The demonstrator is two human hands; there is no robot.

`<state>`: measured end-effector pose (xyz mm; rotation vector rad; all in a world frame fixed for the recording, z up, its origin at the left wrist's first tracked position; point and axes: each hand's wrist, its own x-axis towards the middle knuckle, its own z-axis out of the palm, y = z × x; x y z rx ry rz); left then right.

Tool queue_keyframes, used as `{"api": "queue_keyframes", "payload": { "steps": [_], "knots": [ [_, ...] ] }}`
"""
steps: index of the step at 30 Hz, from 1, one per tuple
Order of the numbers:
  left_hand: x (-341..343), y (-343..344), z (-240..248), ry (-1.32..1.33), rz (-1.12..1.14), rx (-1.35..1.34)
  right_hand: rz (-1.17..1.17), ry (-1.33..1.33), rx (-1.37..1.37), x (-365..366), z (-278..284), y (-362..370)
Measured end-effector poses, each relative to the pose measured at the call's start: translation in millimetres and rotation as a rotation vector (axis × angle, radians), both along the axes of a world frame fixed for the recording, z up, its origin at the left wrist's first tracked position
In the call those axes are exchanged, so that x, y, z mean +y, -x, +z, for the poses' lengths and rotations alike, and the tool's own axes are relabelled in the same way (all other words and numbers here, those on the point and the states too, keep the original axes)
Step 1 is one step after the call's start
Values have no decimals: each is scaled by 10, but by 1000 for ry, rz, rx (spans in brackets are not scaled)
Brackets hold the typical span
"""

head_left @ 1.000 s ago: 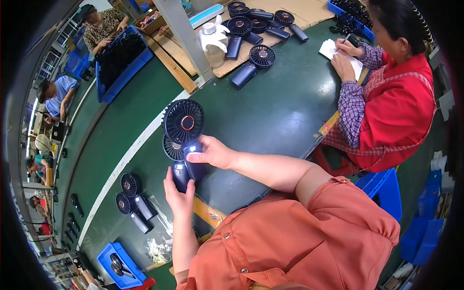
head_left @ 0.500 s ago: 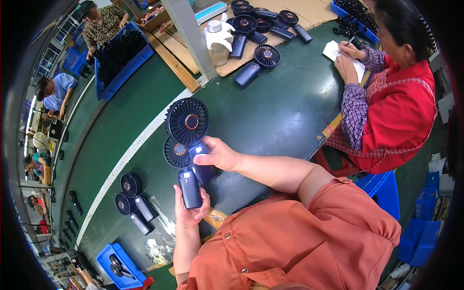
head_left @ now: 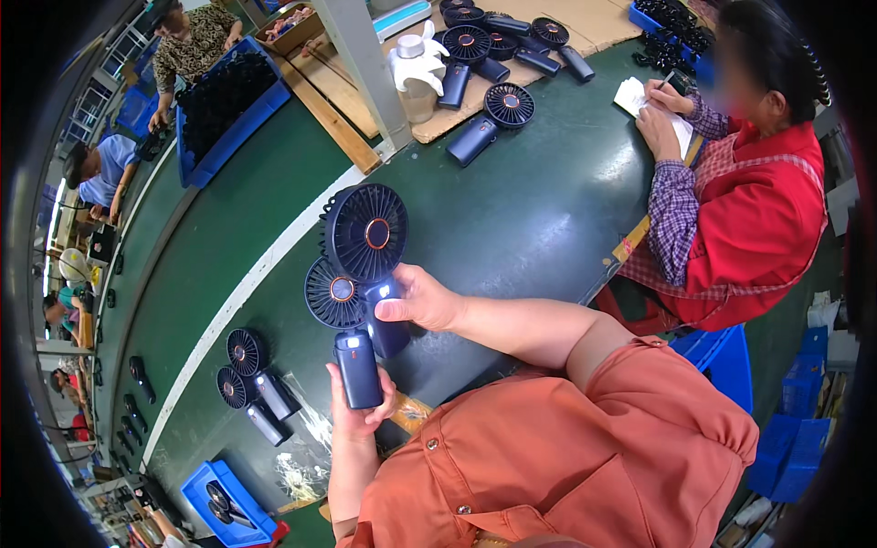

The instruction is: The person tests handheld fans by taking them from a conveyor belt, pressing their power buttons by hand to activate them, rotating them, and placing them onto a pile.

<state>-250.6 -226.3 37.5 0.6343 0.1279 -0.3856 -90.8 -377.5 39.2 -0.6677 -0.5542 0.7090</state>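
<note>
Two dark blue handheld fans are in my hands, close together above the green table. My left hand is wrapped round the lower part of one fan's handle, and a small light shows near that handle's top. Round the other fan's handle my right hand is closed, its thumb beside a lit white spot. That fan's round head stands higher and partly overlaps the left-hand fan's head. Both heads have dark blades with a copper-coloured ring at the centre.
Two more fans lie on the table to my left, beyond a blue tray holding fans. Several fans rest on cardboard at the back, near a metal post. A co-worker in red writes on paper at the right.
The right-hand fan has moved slightly right and its head has turned a little. The left-hand fan has dipped slightly. Both hands keep their hold.
</note>
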Motion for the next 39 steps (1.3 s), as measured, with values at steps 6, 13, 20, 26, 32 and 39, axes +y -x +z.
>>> {"api": "queue_keyframes", "payload": {
  "steps": [6, 13, 20, 26, 32, 39],
  "knots": [
    [70, 73, 48, -760, 452, 308, -56, 36, 98, -43, 38, -30],
    [150, -165, 53, -993, 856, -31, -68, 35, 13, -38, 24, -55],
    [-319, -376, 6, -472, 264, 6, 27, 111, 58, -24, -48, -101],
    [-271, -522, -138, -296, 594, 115, -21, 201, 149, 96, -45, -166],
    [-92, -614, -239, -291, 681, 17, -85, 326, 176, 90, -71, -183],
    [3, -487, -247, -479, 822, -9, 39, 481, 35, 279, -177, -180]
  ]
}}
